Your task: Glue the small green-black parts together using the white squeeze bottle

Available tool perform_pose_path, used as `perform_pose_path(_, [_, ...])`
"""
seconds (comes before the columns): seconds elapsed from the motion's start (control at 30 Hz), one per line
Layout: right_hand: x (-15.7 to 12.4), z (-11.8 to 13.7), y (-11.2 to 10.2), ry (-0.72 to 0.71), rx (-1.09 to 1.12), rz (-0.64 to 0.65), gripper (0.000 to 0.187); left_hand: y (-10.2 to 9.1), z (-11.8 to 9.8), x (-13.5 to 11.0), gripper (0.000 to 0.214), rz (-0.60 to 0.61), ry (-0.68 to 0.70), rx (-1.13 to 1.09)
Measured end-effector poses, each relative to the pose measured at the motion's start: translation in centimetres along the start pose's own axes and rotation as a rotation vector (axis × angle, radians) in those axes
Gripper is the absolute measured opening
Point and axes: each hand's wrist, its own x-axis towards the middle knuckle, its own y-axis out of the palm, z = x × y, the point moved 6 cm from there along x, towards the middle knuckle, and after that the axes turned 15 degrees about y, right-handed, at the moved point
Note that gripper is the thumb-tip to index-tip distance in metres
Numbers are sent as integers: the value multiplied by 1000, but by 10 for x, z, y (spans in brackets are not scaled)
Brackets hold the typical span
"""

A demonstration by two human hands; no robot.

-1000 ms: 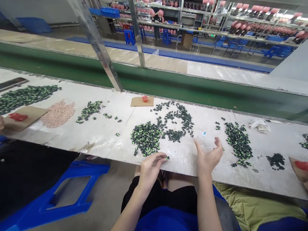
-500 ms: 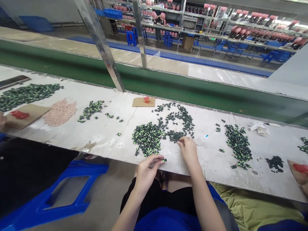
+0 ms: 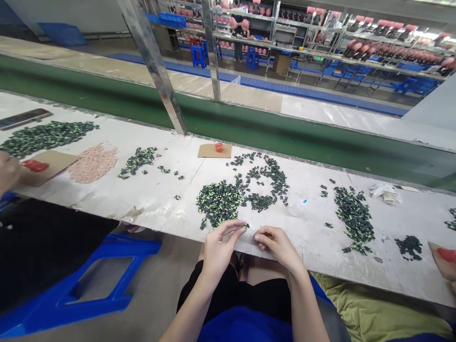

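Observation:
Between the thumb and fingertips of my left hand (image 3: 223,244) is a small dark piece with bright green on it (image 3: 246,226), held just above the table's front edge. My right hand (image 3: 276,244) is close by on the right, fingers curled and pinched; whatever lies in the pinch is too small or hidden to make out. Behind my left hand spreads a pile of dark-and-green pieces (image 3: 219,202). Plain dark small pieces (image 3: 261,202) lie in a loose ring beyond my hands. Near them on the right is a clear item with a blue tip (image 3: 304,202).
A red cup (image 3: 219,147) stands on cardboard (image 3: 206,151) at the back. Pink pieces (image 3: 93,164) and another person's hand (image 3: 7,171) are at left. More dark-and-green pieces (image 3: 353,218) and a crumpled white cloth (image 3: 385,193) lie right. A metal post (image 3: 162,80) rises behind.
My right hand has drawn back from the plain dark pieces toward my left hand. My left hand still holds its piece, raised slightly. The camera view has shifted a little.

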Motion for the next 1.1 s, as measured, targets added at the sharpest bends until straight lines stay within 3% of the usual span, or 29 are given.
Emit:
perform_pose_path(0.17, [-7, 5, -4, -26, 254, -134, 25, 3, -3, -3, 15, 1, 15, 23])
perform_pose_path(0.37, [-20, 16, 5, -141, 279, -303, 23, 6, -15, -4, 16, -2, 75, 43])
perform_pose_path(0.67, [-27, 20, 12, -158, 310, -288, 16, 4, -26, -7, 13, 24, 252, 181])
perform_pose_path(0.93, [-26, 14, 15, -142, 400, -305, 16, 3, -50, -7, 15, 26, 579, 364])
perform_pose_path(1.1, [-29, 17, 17, -254, 410, -295, 8, 6, -57, -9, 20, 53, 704, 395])
